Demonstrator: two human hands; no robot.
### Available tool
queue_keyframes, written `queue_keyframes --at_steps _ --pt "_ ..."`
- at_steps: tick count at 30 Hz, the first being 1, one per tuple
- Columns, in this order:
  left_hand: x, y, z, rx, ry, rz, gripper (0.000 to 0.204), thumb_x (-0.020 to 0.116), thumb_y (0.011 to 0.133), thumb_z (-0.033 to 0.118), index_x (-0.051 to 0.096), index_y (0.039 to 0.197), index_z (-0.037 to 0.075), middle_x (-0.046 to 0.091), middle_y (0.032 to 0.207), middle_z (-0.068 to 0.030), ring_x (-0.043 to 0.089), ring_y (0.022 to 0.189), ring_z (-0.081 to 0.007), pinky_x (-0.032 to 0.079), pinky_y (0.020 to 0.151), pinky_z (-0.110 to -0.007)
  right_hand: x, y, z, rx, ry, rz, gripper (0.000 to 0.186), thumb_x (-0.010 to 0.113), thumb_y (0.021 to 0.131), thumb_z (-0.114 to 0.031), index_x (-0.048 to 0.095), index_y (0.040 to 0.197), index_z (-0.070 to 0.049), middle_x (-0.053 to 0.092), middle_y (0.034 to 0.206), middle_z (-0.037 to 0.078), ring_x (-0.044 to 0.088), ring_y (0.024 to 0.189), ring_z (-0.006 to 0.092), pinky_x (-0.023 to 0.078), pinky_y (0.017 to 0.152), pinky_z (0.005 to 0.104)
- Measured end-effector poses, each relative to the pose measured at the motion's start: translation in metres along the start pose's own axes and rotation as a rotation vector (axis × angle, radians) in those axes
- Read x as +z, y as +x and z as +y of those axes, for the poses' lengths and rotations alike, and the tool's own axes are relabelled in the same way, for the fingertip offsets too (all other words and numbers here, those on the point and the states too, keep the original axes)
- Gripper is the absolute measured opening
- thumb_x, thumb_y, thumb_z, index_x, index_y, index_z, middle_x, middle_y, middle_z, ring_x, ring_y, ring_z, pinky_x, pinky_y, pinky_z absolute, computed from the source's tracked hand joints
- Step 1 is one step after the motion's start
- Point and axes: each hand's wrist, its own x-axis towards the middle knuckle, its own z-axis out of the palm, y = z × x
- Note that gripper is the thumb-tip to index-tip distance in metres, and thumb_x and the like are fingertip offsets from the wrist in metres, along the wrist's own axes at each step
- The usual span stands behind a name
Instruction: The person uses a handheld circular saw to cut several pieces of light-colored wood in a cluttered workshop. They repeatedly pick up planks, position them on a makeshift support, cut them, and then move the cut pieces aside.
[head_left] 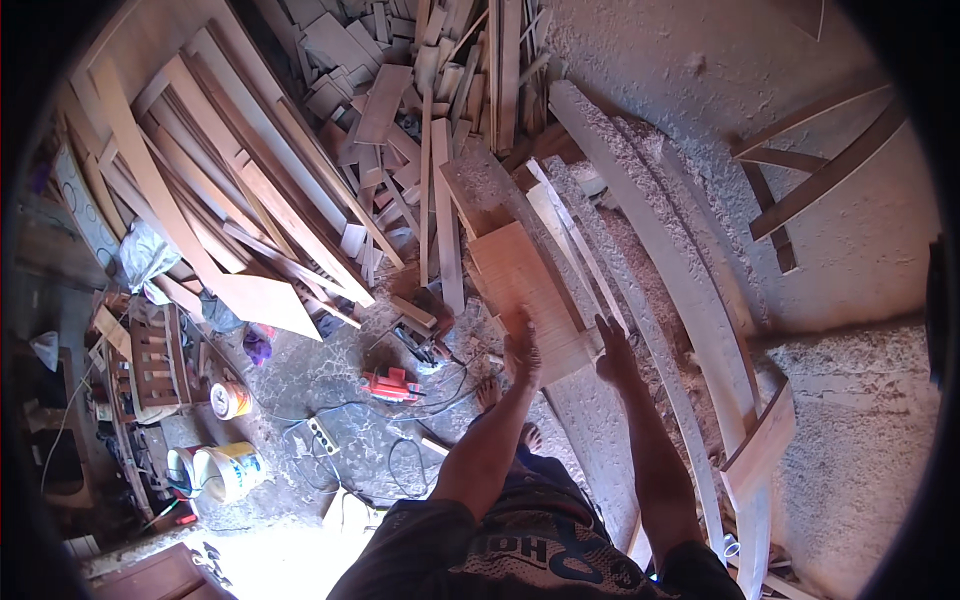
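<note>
1. Our dark shirt [520,548] lies nearest.
2. Our left hand [521,352] is at the wooden board's [515,265] near left side; we cannot tell whether it grips.
3. Our right hand [616,358] is beside the right edge, its grip unclear too.
4. We see the board over the dusty surface [592,430], and 1 red tool [392,385] leftward.

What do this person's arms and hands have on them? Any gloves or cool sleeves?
No gloves: the left hand and right hand are bare, and I see no watch. The forearms are bare too, below short, dark sleeves. The sleeves belong to a dark shirt with pale lettering and a speckled pattern on the front.
</note>
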Motion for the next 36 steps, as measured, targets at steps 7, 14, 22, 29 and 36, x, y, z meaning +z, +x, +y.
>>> queue_keyframes --at_steps 7,14,22,29,36 --pt "-0.005 -0.005 0.025 -0.172 0.098 -0.145 0.074 0.062 0.088 0.067 0.061 0.114 -0.002 0.068 0.107 -0.0275 0.066 0.104 -0.0432 0.049 0.088 -0.051 -0.012 -0.028 -0.015 -0.04 0.115 0.318 0.078 0.058 0.079 0.005 0.035 0.153 -0.004 0.04 0.153 0.025 0.036 0.144 0.0423 0.032 0.12 0.0484" --pt "-0.088 -0.011 -0.074 -0.118 -0.139 0.066 0.072 0.055 0.096 0.064 0.049 0.132 0.002 0.06 0.123 -0.0259 0.058 0.115 -0.0352 0.046 0.096 -0.046 0.005 -0.088 -0.092 -0.316 0.178 0.287 0.055 0.054 0.09 0.002 0.047 0.145 0.0 0.055 0.136 0.026 0.054 0.126 0.0453 0.045 0.108 0.0504" --pt "-0.271 -0.114 -0.234 -0.413 0.363 -0.151 0.046 0.061 0.09 0.04 0.067 0.117 0.004 0.064 0.118 -0.0299 0.061 0.116 -0.0477 0.05 0.097 -0.054 0.135 -0.126 -0.147 -0.51 0.239 -0.396 0.032 0.058 0.093 -0.007 0.061 0.125 -0.002 0.066 0.108 0.023 0.065 0.103 0.0413 0.054 0.087 0.0473" --pt "-0.294 -0.159 -0.259 -0.549 0.506 -0.307 0.058 0.065 0.09 0.041 0.057 0.136 0.007 0.062 0.13 -0.0225 0.059 0.12 -0.0443 0.046 0.104 -0.055 0.319 -0.072 -0.109 -0.636 -0.089 -0.751 0.023 0.057 0.09 -0.008 0.064 0.112 -0.003 0.067 0.099 0.024 0.066 0.095 0.0438 0.054 0.079 0.0508" --pt "-0.283 -0.134 -0.295 -0.579 0.509 -0.273 0.05 0.066 0.088 0.037 0.06 0.131 0.014 0.048 0.147 -0.0178 0.043 0.136 -0.046 0.042 0.107 -0.06 0.481 0.042 -0.064 -0.468 -0.42 -0.719 0.038 0.059 0.086 -0.012 0.06 0.124 -0.008 0.067 0.11 0.021 0.066 0.104 0.0396 0.055 0.087 0.0518"
